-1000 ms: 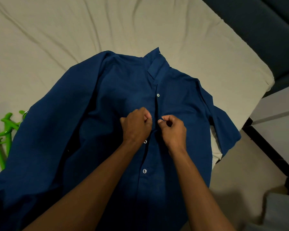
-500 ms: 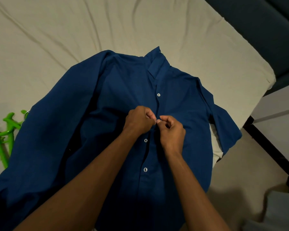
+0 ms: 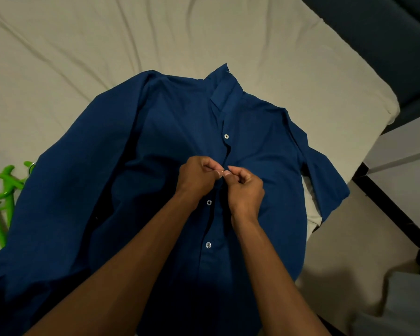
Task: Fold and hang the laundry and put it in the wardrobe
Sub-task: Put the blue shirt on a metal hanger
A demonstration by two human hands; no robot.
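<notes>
dark blue button-front cotton shirt (image 3: 155,190) is laid face up on a bed covered with a wrinkled beige sheet (image 3: 83,57), collar toward the far end, hem toward the person. one sleeve is spread out to the left, the other is folded at the right edge of the bed. left hand (image 3: 199,177) and right hand (image 3: 246,187) are met at the shirt's front placket, just below the top white button (image 3: 226,136). both grips are closed tight: fingers curled, thumb and forefinger tips pinched on the placket cloth, fingertips of the two hands touching. whether a button is held cannot be told. two more white buttons are seen lower down between the forearms. bright green plastic hangers (image 3: 3,202) are lying on the sheet at the left, partly covered by the sleeve.
</notes>
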